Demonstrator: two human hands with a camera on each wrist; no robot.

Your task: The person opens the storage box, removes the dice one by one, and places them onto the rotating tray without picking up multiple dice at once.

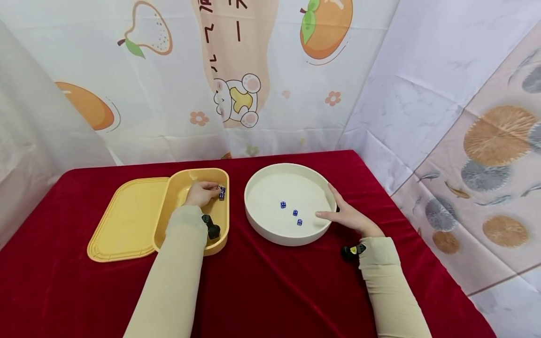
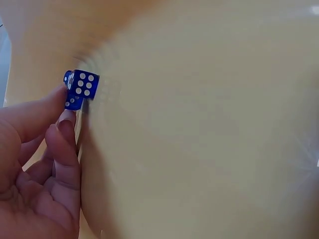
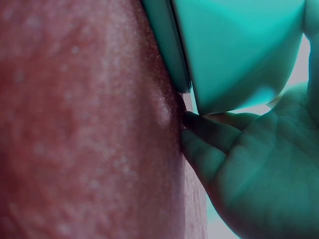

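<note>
While a red cloth covers the table (image 1: 262,281), its containers sit in a row toward the far edge. Furthest left lies a flat yellow lid (image 1: 127,220), with nothing on it, near the table's left edge. Its right side is overlapped by the yellow box (image 1: 224,225), a deeper rounded tub. Inside that tub the left hand (image 1: 202,193) reaches to the far right corner, where a few blue dice (image 1: 221,192) are clustered against the wall. The left wrist view shows thumb and fingertips (image 2: 65,127) pinching one blue die (image 2: 79,89), white pips facing the camera, six on its front face, held close to the tub's yellow inner wall; the other fingers are curled behind it. A small black camera (image 1: 210,226) sits on the beige sleeve.

Just right of the tub, apart from it, stands a round white tray (image 1: 270,232) with a raised rim. Three blue dice (image 1: 293,213) lie on its floor in a loose diagonal line, right of centre, separate from one another. The right hand (image 1: 348,217) rests against the tray's right outer rim, fingers fairly straight along the wall and the thumb laid near the top edge, gripping nothing. The right wrist view shows those fingers pressed between tray wall and cloth.
</note>
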